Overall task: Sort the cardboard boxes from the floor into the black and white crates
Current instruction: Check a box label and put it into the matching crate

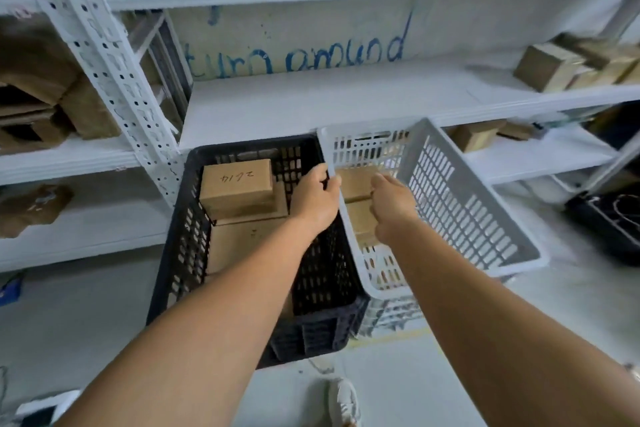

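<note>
Two crates sit side by side at centre frame before the white shelving (311,100): the black crate (180,253) on the left, the white crate (460,191) tilted on the right. I see my left hand (315,198) with fingers curled over the rims where the two crates meet. My right hand (391,208) reaches inside the white crate, closed around a cardboard box (356,184) there. Another cardboard box marked in pen (237,184) lies on others inside the black crate, toward its far end.

The right hand (393,208) hides most of the white crate's (460,204) boxes (353,184).
</note>
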